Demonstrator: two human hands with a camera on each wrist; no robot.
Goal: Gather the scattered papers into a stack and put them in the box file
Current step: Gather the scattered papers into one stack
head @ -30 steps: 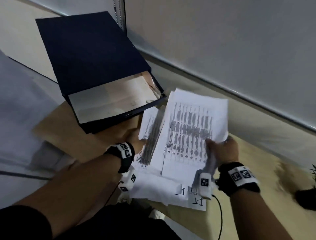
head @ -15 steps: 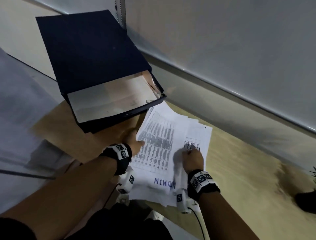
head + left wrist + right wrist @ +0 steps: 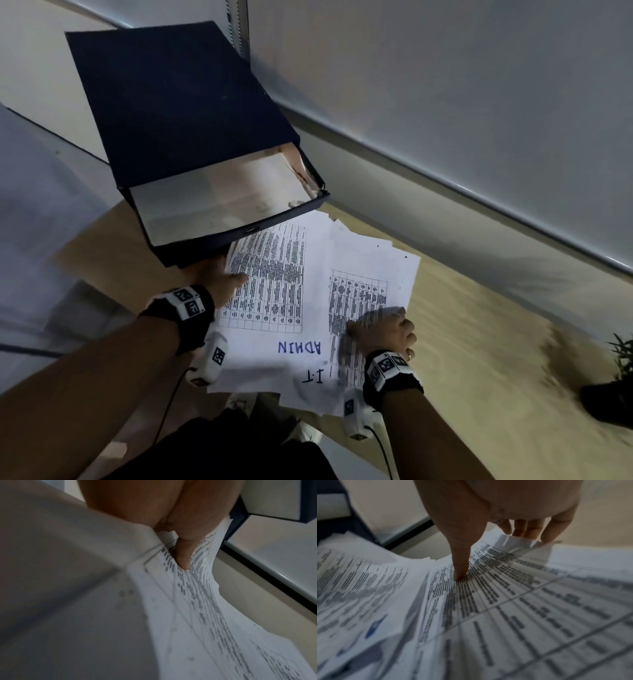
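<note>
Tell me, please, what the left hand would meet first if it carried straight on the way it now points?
Most likely the box file. The left hand grips the near-left edge of the papers and points away from the person, with the file's dark front wall just beyond it; how far apart they are is hard to judge.

The printed tables on the papers [image 3: 505, 601] blur beyond reading; at three o'clock a plant [image 3: 616, 377] is cut off; left fingers [image 3: 183, 555] lie half buried between sheets.
</note>
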